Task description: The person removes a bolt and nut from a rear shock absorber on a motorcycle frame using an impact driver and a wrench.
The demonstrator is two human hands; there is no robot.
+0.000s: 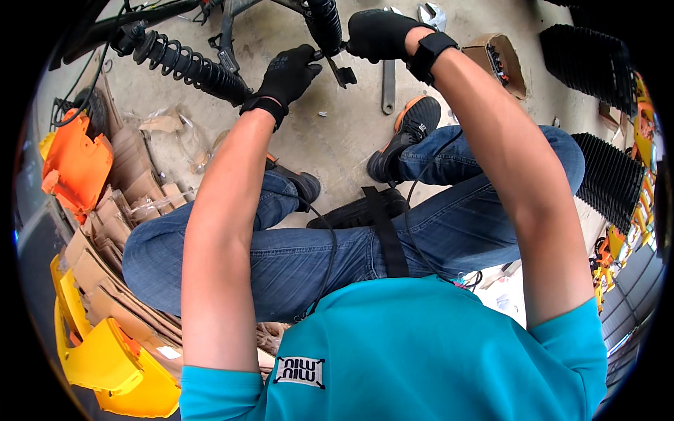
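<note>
Both my hands wear black gloves and meet at the lower end of a black coil-spring shock absorber [324, 27]. From its left side my left hand [289, 74] reaches in, fingers curled toward a short rod or bolt there. On the right, my right hand [379, 34] is closed in a fist against the same joint; what its fingers hold is hidden. Just below the joint hangs a small dark bracket [344, 76]. Another coil-spring shock absorber [189, 64] slants down to the left of my left wrist, beside a dark metal frame [226, 42].
A flat wrench [388, 88] and an adjustable wrench [432, 15] lie on the floor by my right hand. A cardboard box [516, 67] of small parts sits farther right. Leftward are an orange panel [77, 158], flattened cardboard [133, 158] and yellow panels [105, 358].
</note>
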